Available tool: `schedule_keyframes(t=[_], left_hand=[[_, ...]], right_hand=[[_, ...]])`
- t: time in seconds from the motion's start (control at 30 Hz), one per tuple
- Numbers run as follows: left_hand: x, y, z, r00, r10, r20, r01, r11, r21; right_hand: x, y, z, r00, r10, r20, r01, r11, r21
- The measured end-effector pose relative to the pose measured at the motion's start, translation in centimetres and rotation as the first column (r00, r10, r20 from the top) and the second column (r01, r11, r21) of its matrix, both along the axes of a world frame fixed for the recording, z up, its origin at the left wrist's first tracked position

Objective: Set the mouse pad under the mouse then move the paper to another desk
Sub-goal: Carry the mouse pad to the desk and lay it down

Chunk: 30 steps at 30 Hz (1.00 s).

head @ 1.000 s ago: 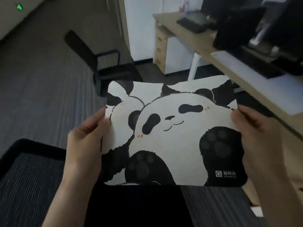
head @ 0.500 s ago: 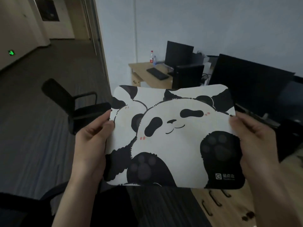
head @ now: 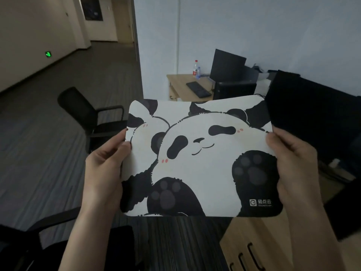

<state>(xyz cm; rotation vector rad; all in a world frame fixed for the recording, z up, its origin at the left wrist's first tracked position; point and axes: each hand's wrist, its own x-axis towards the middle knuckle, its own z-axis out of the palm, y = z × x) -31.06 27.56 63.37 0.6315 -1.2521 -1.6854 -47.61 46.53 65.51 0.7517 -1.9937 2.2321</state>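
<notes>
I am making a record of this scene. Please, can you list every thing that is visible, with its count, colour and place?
Panda-print rectangular mouse pad: one, white and black, held up at centre.
Black office chair: one, left on grey carpet.
Wooden desk: one, light brown, far by the wall.
Black keyboard: one, on that desk.
Black monitor: one, same desk.
Plastic bottles: two, beside the monitor.
Green exit sign: one, left wall.
Left hand: grips the pad's left edge.
Right hand: grips its right edge.

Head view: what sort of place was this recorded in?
Most likely a dim office. A wooden desk carries a monitor and keyboard, an office chair stands on the carpet, and both hands hold a panda mouse pad.
</notes>
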Motion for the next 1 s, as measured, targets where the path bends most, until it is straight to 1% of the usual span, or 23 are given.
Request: schedule_keyframes(t=[0.1, 0.23, 0.3, 0.5, 0.77, 1.0], left_hand=[[-3.3, -2.3, -0.5, 1.000, 0.020, 0.008, -0.020, 1.000, -0.010], [-8.6, -6.6, -0.8, 0.999, 0.043, -0.005, -0.043, 0.998, -0.045], [-11.8, -9.9, -0.7, 0.998, 0.058, 0.001, -0.058, 0.996, -0.068], [-20.9, -19.7, 1.0, 0.996, 0.082, 0.027, -0.078, 0.989, -0.126], [-32.5, -32.4, 0.8, 0.998, 0.061, 0.020, -0.059, 0.995, -0.086], [-45.7, -45.0, 1.0, 0.999, 0.033, -0.003, -0.033, 0.995, -0.090]], right_hand=[[-3.6, -2.7, -0.6, 0.999, 0.029, 0.030, -0.027, 0.999, -0.047], [-9.3, -7.9, -1.3, 0.999, 0.048, 0.008, -0.048, 0.997, -0.054], [-12.9, -11.3, -1.4, 0.999, 0.036, -0.006, -0.036, 0.998, -0.056], [-22.5, -21.8, -0.7, 0.999, 0.018, 0.043, -0.015, 0.997, -0.071], [-34.1, -34.4, -0.8, 0.998, 0.048, 0.043, -0.045, 0.997, -0.061], [-46.8, -46.8, -0.7, 0.998, 0.001, 0.063, 0.006, 0.994, -0.105]])
